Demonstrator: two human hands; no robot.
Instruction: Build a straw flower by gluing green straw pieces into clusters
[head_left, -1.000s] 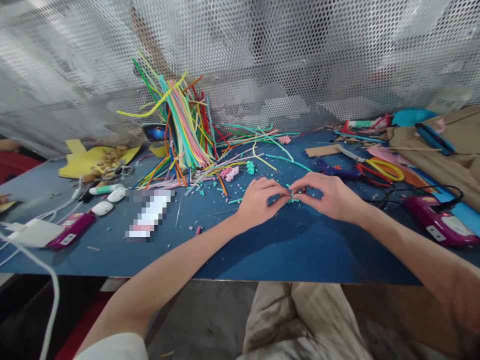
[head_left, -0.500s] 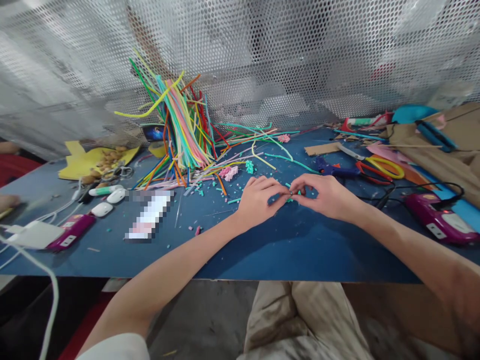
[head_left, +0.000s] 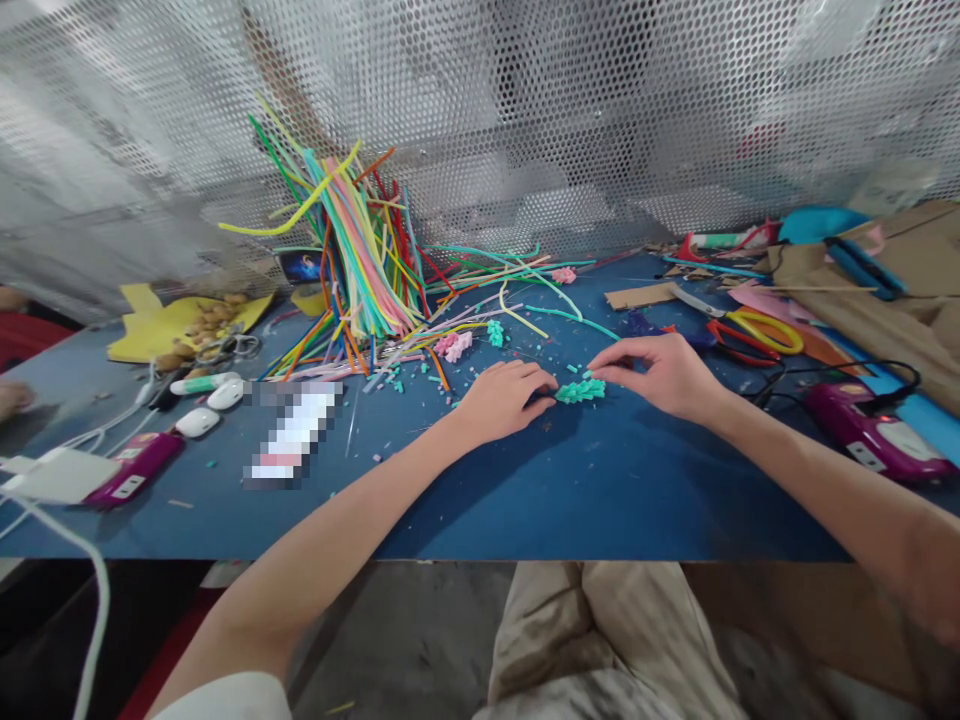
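My left hand (head_left: 506, 400) rests low over the table, its thumb and fingertips closed on the left end of a teal cluster of short cut pieces (head_left: 581, 391). The cluster lies level and points right, its knobbly side showing. At its upper edge is my right hand (head_left: 660, 372), thumb and forefinger pinched together around what looks like a small teal bit, too small to name for sure. Loose teal bits (head_left: 551, 366) are scattered just behind the hands. Farther back sit another teal cluster (head_left: 495, 333) and a pink cluster (head_left: 454, 347).
Behind stands a bundle of colourful fuzzy stems (head_left: 360, 250) against a perforated metal screen (head_left: 600, 120). Scissors (head_left: 765, 330), a blue glue gun (head_left: 686, 335) and a purple power strip (head_left: 874, 430) lie right. Left are a phone (head_left: 300, 430), white earbud cases (head_left: 197, 423) and another person's hand (head_left: 13, 398).
My hands, whose fingertips met before, are now apart. The right hand has shifted slightly right and up, and the teal cluster between them shows far more.
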